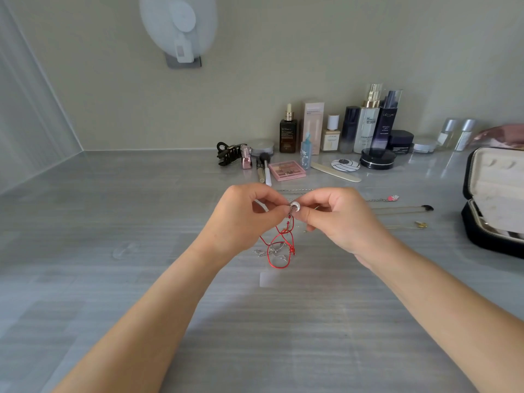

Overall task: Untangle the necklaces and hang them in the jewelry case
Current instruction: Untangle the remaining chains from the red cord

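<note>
Both hands meet over the near-middle of the table (141,279). The left hand (243,214) and right hand (337,219) each pinch the small silver pendant (295,207) between thumb and forefinger, with the other fingers curled in. From the pendant a red cord (279,248) hangs down in loops to the tabletop, where it is tangled with a silver chain (272,252).

The main risk is pulling the hands apart or upward. That would likely draw the cord's knot tighter round the chain, or lift the whole tangle so the fine links snag or kink. If a pinch slips, the pendant would probably drop back into the loops.

To the near side and the left there is broad bare tabletop for spreading the tangle out. Just behind the right hand lie more necklaces, thin gold chains (397,212) and one with a pink charm (392,198). A sweep of the wrist that way could drag them into a new knot.

Farther right the open case (479,236) stands near the table's right side, partly out of view. The way to it crosses those chains. At the back, against the wall, bottles (368,123), a palette (287,170) and a nail file (336,172) crowd the far edge, so it is best to work short of them.
</note>
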Tool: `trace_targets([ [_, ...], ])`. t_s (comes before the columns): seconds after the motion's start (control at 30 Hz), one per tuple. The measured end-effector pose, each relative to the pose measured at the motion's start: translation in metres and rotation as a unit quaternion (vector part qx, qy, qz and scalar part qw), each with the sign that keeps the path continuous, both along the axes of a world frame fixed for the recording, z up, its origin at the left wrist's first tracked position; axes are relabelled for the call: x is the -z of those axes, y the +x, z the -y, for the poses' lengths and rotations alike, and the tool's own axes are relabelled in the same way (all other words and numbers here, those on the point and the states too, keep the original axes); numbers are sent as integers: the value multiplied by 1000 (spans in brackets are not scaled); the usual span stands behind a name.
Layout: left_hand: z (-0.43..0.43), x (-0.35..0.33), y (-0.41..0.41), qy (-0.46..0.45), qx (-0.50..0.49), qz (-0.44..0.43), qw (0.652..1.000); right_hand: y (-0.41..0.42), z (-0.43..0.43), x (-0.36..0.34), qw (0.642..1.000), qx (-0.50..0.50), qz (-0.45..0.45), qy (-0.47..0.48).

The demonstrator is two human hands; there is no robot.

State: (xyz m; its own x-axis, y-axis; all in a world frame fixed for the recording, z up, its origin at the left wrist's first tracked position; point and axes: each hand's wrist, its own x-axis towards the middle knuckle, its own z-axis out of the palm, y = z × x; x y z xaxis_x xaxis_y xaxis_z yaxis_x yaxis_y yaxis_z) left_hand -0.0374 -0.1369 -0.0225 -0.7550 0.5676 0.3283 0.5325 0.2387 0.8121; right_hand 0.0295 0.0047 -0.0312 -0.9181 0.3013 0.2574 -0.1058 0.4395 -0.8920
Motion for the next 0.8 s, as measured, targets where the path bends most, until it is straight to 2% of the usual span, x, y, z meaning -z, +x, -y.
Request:
trace_targets([
  [0.1, 0, 1, -2, -18, -6, -18, 1000, -3, -1, 4, 999, 7, -20, 46],
  [0.27, 0, 0, -2, -33, -10, -25, 999, -2, -3, 4, 997, 2, -20, 71],
  [0.47, 0, 0, -3, -25, -5, -37, 999, 0, 1, 1, 998, -23, 10, 57],
  [0.8, 1, 0, -1, -30, -20, -39, 999, 0, -2, 3, 999, 16, -22, 47],
])
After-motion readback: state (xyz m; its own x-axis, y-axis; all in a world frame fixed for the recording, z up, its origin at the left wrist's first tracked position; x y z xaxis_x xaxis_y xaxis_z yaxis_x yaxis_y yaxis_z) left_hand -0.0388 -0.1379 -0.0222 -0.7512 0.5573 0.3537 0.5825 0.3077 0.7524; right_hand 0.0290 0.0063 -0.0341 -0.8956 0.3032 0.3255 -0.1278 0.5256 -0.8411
